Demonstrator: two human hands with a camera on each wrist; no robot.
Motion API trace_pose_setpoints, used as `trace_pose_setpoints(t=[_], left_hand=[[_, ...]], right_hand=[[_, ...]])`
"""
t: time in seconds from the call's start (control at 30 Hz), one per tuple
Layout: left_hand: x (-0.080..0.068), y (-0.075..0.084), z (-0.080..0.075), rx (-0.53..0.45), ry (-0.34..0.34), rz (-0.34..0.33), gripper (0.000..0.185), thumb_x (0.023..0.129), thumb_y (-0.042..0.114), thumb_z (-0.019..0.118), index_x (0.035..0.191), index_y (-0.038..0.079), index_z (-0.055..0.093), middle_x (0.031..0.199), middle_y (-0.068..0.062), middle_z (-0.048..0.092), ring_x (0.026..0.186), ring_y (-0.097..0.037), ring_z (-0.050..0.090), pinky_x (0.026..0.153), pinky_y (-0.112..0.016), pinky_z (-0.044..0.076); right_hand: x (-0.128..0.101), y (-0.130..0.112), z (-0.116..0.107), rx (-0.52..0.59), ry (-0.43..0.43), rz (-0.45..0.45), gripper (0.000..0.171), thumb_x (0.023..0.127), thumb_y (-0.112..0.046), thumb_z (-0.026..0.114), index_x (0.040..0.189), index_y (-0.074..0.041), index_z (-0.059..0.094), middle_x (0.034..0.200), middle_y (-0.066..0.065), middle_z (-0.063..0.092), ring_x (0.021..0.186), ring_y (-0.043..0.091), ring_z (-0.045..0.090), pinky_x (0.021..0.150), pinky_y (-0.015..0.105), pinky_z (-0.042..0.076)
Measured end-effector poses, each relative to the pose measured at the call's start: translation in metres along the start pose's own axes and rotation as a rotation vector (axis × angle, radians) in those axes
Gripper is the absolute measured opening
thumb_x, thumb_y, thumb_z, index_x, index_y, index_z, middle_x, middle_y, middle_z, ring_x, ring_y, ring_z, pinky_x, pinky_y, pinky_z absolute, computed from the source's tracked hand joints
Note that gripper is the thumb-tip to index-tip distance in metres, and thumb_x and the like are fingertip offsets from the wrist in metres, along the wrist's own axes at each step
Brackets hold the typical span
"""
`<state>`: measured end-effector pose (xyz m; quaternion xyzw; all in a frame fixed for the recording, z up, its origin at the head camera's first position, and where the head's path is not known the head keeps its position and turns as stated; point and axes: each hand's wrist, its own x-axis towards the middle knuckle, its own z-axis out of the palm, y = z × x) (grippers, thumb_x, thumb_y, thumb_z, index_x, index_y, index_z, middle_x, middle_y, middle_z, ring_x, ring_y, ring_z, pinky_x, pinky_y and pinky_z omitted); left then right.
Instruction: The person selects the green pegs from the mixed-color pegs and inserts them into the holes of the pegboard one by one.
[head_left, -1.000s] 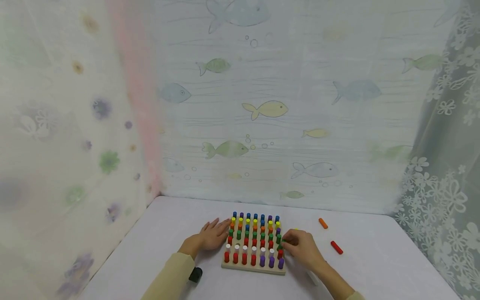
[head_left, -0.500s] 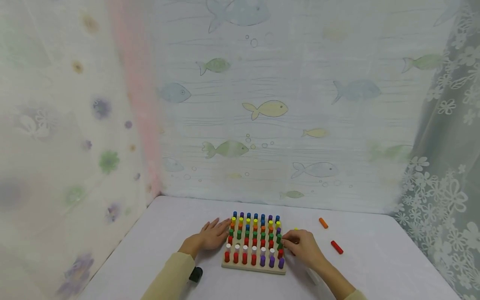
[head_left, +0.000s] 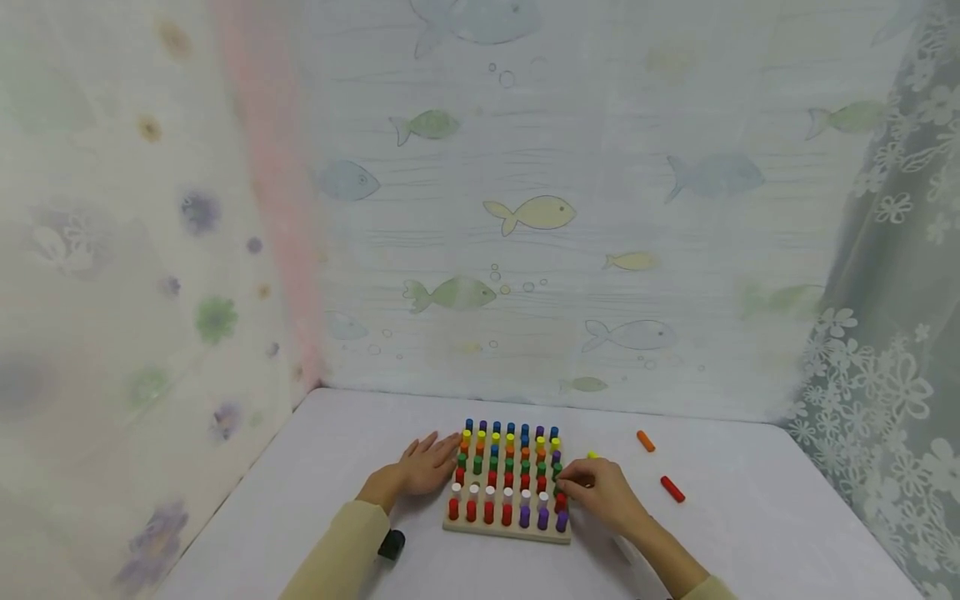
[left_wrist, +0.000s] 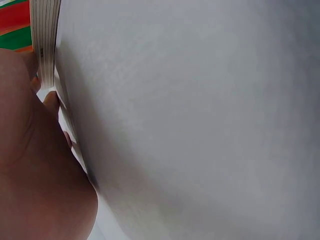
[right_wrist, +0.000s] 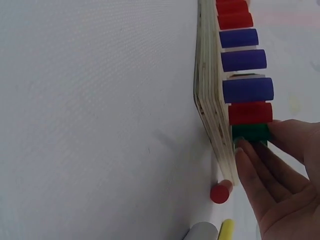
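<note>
A wooden peg board full of upright coloured pegs lies on the white table. My left hand rests flat on the table, fingers straight, touching the board's left edge; the left wrist view shows only its palm against the layered board edge. My right hand is at the board's right edge. Its thumb and fingers pinch a green peg that stands in the outer column, beside a red peg and purple pegs.
Loose pegs lie on the table right of the board: an orange one, a red one and a yellow one. In the right wrist view, a red peg, a yellow peg and a grey one lie beside the board. Curtains surround the table.
The right hand's fingertips have crept slightly closer onto the board's right column. The left hand has stayed still.
</note>
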<state>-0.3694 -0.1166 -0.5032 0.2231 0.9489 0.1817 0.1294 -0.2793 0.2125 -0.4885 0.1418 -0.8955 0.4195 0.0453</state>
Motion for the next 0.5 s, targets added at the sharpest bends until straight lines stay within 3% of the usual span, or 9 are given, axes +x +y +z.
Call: trace_pose_setpoints(t=[0.3, 0.5], left_hand=[[-0.003, 0.000, -0.002, -0.019, -0.010, 0.019, 0.060, 0.108, 0.041, 0.043, 0.162, 0.017, 0.031, 0.167, -0.005, 0.032, 0.156, -0.035, 0.017, 0.125, -0.060, 0.009], [-0.021, -0.013, -0.014, 0.007, 0.038, 0.119, 0.053, 0.107, 0.026, 0.049, 0.156, 0.007, 0.041, 0.160, -0.014, 0.042, 0.149, -0.037, 0.035, 0.121, -0.058, 0.028]], right_hand=[[-0.010, -0.001, -0.015, -0.013, -0.085, -0.022, 0.021, 0.099, -0.018, 0.068, 0.111, -0.002, 0.074, 0.105, 0.005, 0.074, 0.089, 0.015, 0.068, 0.073, 0.021, 0.057], [-0.030, 0.002, -0.055, -0.096, 0.009, -0.092, 0.020, 0.101, -0.018, 0.066, 0.109, -0.001, 0.074, 0.107, 0.010, 0.075, 0.093, 0.017, 0.071, 0.078, 0.024, 0.059]])
